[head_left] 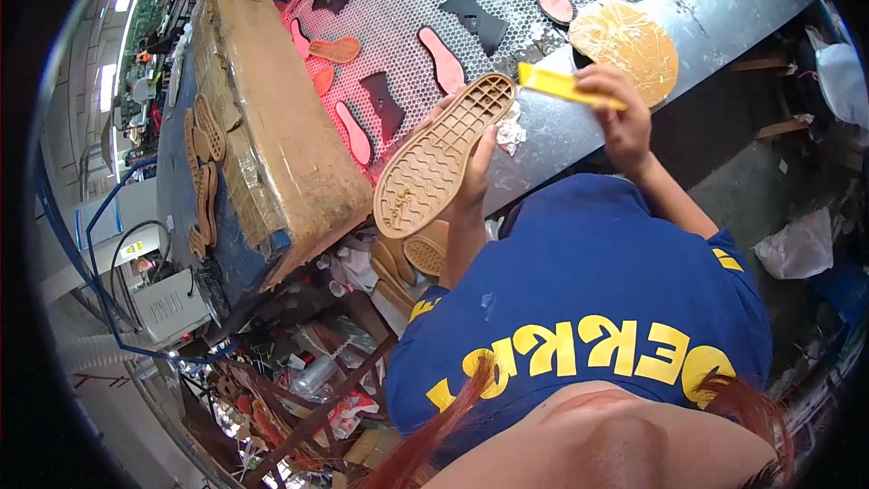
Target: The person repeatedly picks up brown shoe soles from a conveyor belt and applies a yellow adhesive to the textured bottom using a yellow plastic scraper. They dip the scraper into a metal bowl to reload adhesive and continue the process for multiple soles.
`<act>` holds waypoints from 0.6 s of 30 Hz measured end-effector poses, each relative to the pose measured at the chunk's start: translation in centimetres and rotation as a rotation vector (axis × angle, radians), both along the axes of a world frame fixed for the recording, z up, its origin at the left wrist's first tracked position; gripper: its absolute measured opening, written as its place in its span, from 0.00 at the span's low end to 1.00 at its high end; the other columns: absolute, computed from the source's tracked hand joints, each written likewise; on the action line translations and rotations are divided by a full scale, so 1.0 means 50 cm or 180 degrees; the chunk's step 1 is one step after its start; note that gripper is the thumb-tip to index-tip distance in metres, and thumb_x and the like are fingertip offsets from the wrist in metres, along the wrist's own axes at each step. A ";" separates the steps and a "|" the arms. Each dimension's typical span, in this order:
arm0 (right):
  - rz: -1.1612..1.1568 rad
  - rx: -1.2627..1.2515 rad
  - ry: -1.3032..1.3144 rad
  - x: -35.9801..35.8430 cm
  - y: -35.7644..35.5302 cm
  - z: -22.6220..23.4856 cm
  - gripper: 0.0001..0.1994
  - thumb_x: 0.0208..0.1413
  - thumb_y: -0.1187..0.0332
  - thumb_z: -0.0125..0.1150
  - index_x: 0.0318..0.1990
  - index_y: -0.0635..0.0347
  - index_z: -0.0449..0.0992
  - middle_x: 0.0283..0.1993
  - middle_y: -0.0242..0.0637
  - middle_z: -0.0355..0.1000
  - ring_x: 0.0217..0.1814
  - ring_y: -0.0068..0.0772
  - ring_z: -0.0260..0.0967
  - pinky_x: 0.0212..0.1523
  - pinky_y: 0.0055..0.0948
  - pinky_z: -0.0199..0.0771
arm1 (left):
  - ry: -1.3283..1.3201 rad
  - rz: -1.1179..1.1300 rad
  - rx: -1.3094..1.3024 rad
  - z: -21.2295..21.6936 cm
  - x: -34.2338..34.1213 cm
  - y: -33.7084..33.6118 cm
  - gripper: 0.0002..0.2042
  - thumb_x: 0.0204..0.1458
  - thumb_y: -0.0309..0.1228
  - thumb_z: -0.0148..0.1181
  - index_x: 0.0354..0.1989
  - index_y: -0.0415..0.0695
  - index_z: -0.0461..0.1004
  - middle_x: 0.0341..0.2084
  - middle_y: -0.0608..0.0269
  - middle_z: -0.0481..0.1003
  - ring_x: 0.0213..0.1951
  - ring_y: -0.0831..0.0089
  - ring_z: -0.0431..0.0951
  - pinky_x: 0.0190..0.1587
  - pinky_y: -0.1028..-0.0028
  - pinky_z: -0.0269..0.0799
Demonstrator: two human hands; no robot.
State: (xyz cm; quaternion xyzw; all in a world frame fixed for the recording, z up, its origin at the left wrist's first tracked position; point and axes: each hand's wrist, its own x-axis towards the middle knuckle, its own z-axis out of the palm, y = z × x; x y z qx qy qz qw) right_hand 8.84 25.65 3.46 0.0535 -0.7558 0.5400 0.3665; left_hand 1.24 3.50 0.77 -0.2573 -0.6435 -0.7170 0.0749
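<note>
My left hand [478,172] grips a tan shoe sole [434,163], held tilted above the bench with its patterned face showing, a grid at the upper end and wavy ridges below. Part of that hand is hidden behind the sole. In my right hand [625,118] is a yellow flat bar-shaped tool [566,85], its fingers closed round one end. The tool's other end points at the sole's upper tip, just beside it. Blur keeps me from telling the tool's exact kind. A crumpled white scrap [511,134] lies on the metal bench edge [724,18] between my hands.
Pink insoles [442,59] and black cut pieces [475,23] lie on a mesh surface [398,4] lit red at its left. A round, scraped tan pad [634,50] rests by my right hand. Left stands a taped cardboard box [281,118], with several soles [206,172] beyond it.
</note>
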 end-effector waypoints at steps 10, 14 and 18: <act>0.0021 0.0864 0.0073 -0.012 -0.071 0.018 0.17 0.50 0.64 0.67 0.44 0.64 0.75 0.45 0.44 0.71 0.43 0.43 0.73 0.41 0.34 0.77 | 0.0769 0.0137 -0.1709 0.112 0.022 0.032 0.31 0.45 0.17 0.64 0.57 0.41 0.55 0.54 0.48 0.67 0.59 0.62 0.67 0.60 0.66 0.65; 0.0477 0.0882 0.0316 -0.010 -0.094 0.032 0.18 0.50 0.63 0.67 0.44 0.64 0.74 0.44 0.44 0.71 0.44 0.44 0.74 0.42 0.35 0.77 | 0.0526 0.0028 -0.1641 0.106 0.032 0.021 0.26 0.52 0.30 0.63 0.59 0.47 0.60 0.55 0.62 0.69 0.61 0.74 0.64 0.63 0.71 0.55; 0.0574 0.0858 0.0332 -0.011 -0.092 0.041 0.17 0.50 0.63 0.67 0.44 0.64 0.74 0.44 0.44 0.71 0.43 0.44 0.74 0.41 0.34 0.77 | 0.0056 -0.0016 -0.0886 0.087 0.031 0.020 0.28 0.54 0.32 0.63 0.61 0.50 0.57 0.56 0.63 0.68 0.63 0.74 0.61 0.65 0.70 0.51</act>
